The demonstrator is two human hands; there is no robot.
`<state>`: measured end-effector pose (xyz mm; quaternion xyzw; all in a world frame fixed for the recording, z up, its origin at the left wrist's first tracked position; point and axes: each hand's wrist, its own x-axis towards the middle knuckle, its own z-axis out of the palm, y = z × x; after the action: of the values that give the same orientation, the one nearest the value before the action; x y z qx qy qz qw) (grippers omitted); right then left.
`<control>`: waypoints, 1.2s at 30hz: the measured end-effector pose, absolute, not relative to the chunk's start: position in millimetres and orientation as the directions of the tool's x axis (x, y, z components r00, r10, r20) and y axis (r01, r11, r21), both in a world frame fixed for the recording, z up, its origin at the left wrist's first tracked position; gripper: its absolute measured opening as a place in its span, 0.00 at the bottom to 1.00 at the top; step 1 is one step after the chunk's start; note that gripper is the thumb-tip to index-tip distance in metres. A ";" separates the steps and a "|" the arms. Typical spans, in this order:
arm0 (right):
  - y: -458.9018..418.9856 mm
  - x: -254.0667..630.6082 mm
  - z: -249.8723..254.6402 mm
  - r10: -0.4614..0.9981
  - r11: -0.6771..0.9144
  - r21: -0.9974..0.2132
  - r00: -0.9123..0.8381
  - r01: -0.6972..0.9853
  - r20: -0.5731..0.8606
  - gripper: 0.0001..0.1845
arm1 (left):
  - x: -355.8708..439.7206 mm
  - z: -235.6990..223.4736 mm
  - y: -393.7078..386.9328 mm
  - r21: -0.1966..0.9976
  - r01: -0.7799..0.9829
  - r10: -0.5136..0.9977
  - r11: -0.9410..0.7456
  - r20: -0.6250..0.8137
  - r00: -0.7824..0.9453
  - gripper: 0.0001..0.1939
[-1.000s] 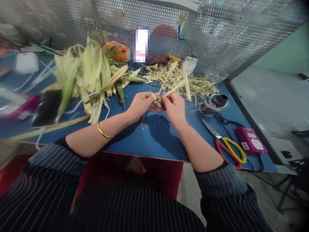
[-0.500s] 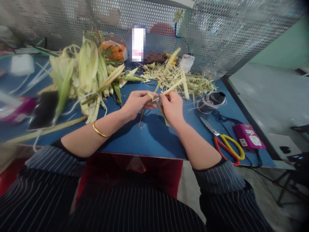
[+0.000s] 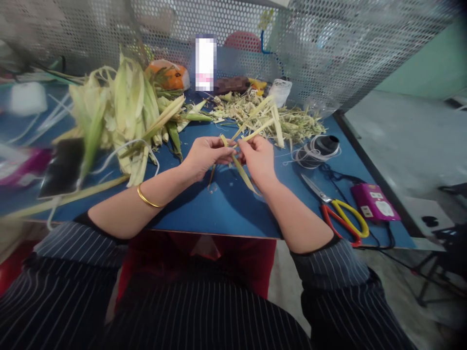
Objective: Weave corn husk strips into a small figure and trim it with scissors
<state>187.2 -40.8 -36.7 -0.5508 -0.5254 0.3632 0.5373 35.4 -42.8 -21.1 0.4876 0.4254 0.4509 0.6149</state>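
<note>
Narrow strips of corn husk [image 3: 243,176] cross between my two hands over the middle of the blue table. My left hand [image 3: 209,154] pinches them where they meet, with one strip end standing up beside the thumb. Close by, my right hand [image 3: 259,158] is closed on another pale husk strip [image 3: 263,127] that slants up and to the right. One strip hangs down between the hands towards the table. The fingertips partly hide the crossing point. A pile of torn husk shreds [image 3: 304,124] lies just beyond the hands.
Whole corn husks [image 3: 133,102] are heaped at the left beside a black phone [image 3: 62,167] with a white cable. At the right are a cord-wrapped black cone [image 3: 317,151], scissors [image 3: 330,201] and a purple power block [image 3: 375,201]. A perforated metal screen [image 3: 233,19] borders the back.
The upright strip has tipped lower, and the hanging strip now swings out further between my hands. My fingers have shifted slightly at the crossing. The whole view has moved a little.
</note>
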 end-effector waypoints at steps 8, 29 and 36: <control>-49.3 192.1 -26.7 0.920 0.393 -0.827 -0.162 0.402 0.358 0.05 | 29.5 -18.8 -29.6 0.993 -0.121 0.999 0.001 -0.005 -0.034 0.06; -44.4 203.9 -22.6 0.748 0.526 -0.352 -0.223 0.774 0.625 0.06 | 36.9 -11.1 -44.6 0.994 -0.101 0.924 0.035 0.006 0.382 0.04; -43.0 201.7 -25.9 0.868 0.416 -0.545 -0.138 0.728 0.478 0.07 | 39.7 -18.7 -46.0 0.993 -0.059 0.952 0.097 -0.075 0.297 0.01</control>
<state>201.7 -43.0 -25.9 -0.5326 -0.7489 0.0909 0.3836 39.7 -46.0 -18.7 0.5278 0.4228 0.4157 0.6081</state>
